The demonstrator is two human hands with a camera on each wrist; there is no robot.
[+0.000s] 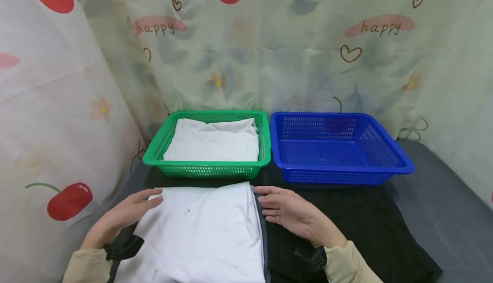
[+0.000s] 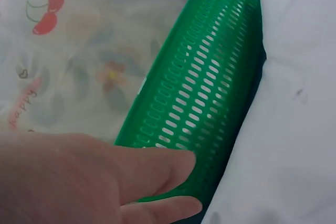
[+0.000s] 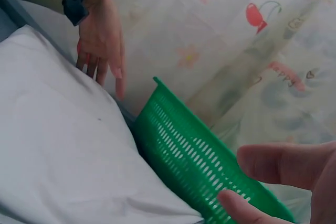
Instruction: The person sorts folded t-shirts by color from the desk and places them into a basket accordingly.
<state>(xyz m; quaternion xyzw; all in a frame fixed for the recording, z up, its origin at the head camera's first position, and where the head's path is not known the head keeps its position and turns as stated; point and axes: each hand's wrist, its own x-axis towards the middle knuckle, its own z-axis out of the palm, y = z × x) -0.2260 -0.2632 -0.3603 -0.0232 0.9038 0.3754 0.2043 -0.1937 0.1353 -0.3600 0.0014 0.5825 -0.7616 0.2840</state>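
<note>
White cloth (image 1: 204,231), one, folded, lying before the green basket (image 1: 208,164); left hand (image 1: 129,211) and right hand (image 1: 291,213) by its far corners, fingers loosely extended, gripping nothing

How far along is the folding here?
Looks done: a folded white cloth lies in the green basket. In hand: a nearer white cloth, folded over, lies between the left hand and right hand. Left, probably: basketing that one, and perhaps the black cloth spread to its right.
</note>
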